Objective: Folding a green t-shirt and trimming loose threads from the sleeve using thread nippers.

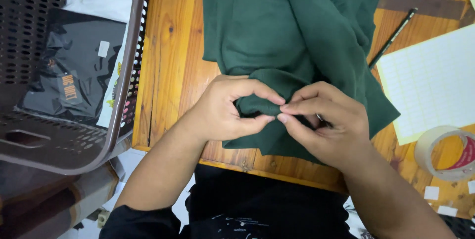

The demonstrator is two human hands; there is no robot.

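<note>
A dark green garment [292,36] lies spread over the wooden tabletop [168,61], its lower edge bunched near the front rim. The left hand [225,110] curls around a fold of that fabric, thumb and forefinger pinched closed on it. The right hand [324,120] meets it fingertip to fingertip, also closed on the same fold, with something small and pale half hidden under its fingers; what it is cannot be told. To the right, a sheet of white labels [435,80] rests on yellow backing, a black pencil [393,36] lies slanted just above it, and a roll of clear tape [445,152] sits near the edge. At left stands a brown perforated plastic basket [64,145] holding a black bagged package [74,71].
</note>
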